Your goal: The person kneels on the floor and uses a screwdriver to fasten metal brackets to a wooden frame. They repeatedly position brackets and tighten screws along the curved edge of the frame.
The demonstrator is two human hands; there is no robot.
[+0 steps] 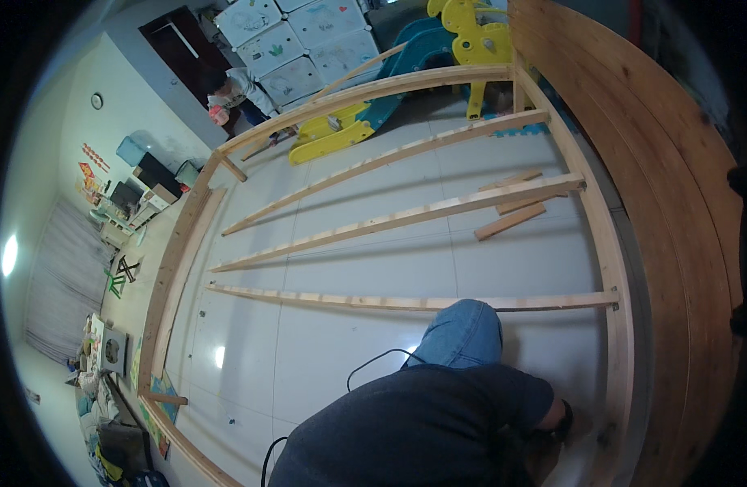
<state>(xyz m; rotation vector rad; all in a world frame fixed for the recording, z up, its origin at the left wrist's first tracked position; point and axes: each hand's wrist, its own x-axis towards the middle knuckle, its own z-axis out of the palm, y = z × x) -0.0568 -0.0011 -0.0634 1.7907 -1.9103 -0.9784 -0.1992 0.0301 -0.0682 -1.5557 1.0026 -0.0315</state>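
Observation:
My right hand (544, 458), below a black wristband, is low beside the right rail (617, 381) of a large wooden bed frame. Shadow hides its fingers and anything they may hold. My left hand is out of sight. My dark shirt and one bent jeans knee (467, 329) fill the lower middle. Just beyond the knee runs the nearest long wooden bar (389, 302), joined to the right rail. A middle bar (406, 217) and a far bar (389, 159) also join that rail. The left ends of all three stand apart from the left rail (172, 276).
A tall wooden panel (633, 146) stands along the right. Short wooden boards (510, 221) lie on the tiles under the middle bar. Beyond the frame are a yellow-and-teal slide (377, 114), white cabinets (296, 53) and another person (243, 89) leaning over. A black cable (365, 369) loops near my knee.

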